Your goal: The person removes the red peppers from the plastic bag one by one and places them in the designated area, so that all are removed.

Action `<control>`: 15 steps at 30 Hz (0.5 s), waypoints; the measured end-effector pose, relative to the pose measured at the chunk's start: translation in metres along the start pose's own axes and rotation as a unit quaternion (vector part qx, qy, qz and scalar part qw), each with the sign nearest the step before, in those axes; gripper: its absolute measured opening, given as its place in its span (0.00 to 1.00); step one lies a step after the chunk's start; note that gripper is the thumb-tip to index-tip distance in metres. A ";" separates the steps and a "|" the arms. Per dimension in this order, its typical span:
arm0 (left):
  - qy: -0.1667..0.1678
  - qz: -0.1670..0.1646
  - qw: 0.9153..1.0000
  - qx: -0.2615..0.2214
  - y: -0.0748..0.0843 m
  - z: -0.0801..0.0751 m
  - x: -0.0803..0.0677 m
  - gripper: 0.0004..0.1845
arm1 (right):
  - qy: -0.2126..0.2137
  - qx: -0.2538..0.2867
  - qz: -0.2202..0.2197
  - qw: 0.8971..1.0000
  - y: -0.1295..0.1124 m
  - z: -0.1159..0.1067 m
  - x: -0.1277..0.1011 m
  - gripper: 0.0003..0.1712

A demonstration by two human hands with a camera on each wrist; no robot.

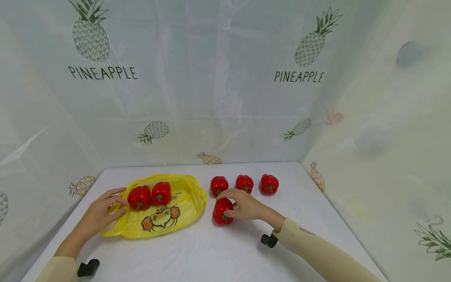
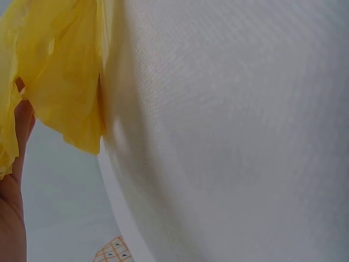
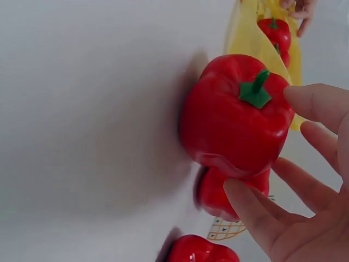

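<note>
My right hand (image 1: 243,204) has thumb and fingers curved round a glossy red bell pepper (image 3: 237,117) with a green stem, low over the white table. In the right wrist view the thumb touches it near the stem and the fingertips meet its side. At the left, my left hand (image 1: 102,211) rests at the near-left edge of a yellow plastic bag (image 1: 183,215), its fingers spread and gently bent over the rim. Two bell peppers (image 1: 139,197) lie side by side on the bag, close to those fingertips. In the left wrist view, bag plastic (image 2: 65,82) partly hides the fingers.
Behind the right hand stand a red pepper (image 1: 219,185), another partly covered by that hand (image 1: 244,182), and one farther right (image 1: 269,184). The white table (image 1: 183,258) ends at a pineapple-print curtain (image 1: 218,98). Black wrist devices (image 1: 89,268) hang below both sleeves.
</note>
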State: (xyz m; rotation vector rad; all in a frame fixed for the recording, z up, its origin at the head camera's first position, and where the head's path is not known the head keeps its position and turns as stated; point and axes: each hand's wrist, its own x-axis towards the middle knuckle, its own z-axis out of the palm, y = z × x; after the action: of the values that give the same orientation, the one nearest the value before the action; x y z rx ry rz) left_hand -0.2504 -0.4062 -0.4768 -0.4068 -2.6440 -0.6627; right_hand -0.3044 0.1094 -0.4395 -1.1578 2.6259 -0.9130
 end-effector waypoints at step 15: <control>-0.007 -0.011 1.000 0.001 0.002 -0.001 0.000 0.13 | 0.049 -0.122 -0.031 0.991 -0.021 -0.007 0.000 0.31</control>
State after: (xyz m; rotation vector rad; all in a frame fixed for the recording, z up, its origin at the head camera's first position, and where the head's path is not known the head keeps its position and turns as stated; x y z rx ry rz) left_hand -0.2496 -0.4047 -0.4751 -0.3850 -2.6659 -0.6661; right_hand -0.2935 0.1020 -0.4220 -1.2861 2.8596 -0.6896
